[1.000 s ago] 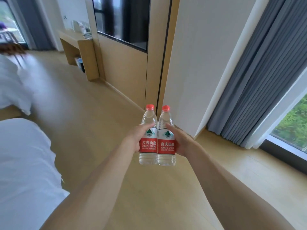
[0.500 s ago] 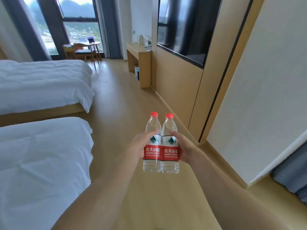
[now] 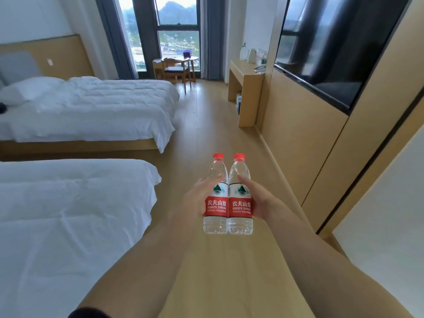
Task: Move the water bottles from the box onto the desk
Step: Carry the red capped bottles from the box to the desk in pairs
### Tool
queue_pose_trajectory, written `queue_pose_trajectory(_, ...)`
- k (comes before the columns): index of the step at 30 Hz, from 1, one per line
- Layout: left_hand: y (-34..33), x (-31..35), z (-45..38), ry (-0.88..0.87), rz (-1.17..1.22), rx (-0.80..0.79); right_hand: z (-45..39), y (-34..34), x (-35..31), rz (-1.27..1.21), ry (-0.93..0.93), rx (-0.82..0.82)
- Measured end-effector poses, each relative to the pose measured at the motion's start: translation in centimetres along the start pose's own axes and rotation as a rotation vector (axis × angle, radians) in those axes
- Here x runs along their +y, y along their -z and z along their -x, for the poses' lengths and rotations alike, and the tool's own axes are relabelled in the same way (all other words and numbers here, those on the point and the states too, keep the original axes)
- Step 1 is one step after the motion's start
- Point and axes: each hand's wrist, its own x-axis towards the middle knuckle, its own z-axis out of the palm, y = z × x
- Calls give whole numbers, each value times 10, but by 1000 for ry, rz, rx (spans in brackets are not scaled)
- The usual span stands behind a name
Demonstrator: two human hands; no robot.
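Two clear water bottles with red caps and red labels stand upright side by side in front of me, touching each other. My left hand [image 3: 195, 198] grips the left bottle [image 3: 216, 196] around its label. My right hand [image 3: 261, 200] grips the right bottle [image 3: 240, 196] the same way. Both are held above the wooden floor. The wooden desk [image 3: 246, 74] stands far ahead against the right wall, beside the window. The box is not in view.
Two white beds [image 3: 68, 214] fill the left side, leaving a floor aisle [image 3: 213, 125] toward the desk. A kettle [image 3: 251, 55] and small items sit on the desk. A wall-mounted TV [image 3: 339, 49] hangs on the right. A chair and round table [image 3: 176, 70] stand by the window.
The view has swung left from the curtain and wall to face down the room toward the desk. Both hands keep the two bottles together in the same hold.
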Motion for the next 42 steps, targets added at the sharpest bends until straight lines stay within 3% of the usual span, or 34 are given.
queue_pose_trajectory(7,12,37,-78,-22,34,61,-75,-1,-41,15,-15,19)
queue_pose_trajectory(24,71,199,-325,81,70,-67,-310,-26,-187,-53,11,106)
queue_pose_trajectory(32,81,247,-408,78,99,-75,-405,-15,-226,-55,-9,86)
queue_pose_trajectory(42,82,326,-541,43,85,30,-556,5,-310,-13,-62,-30)
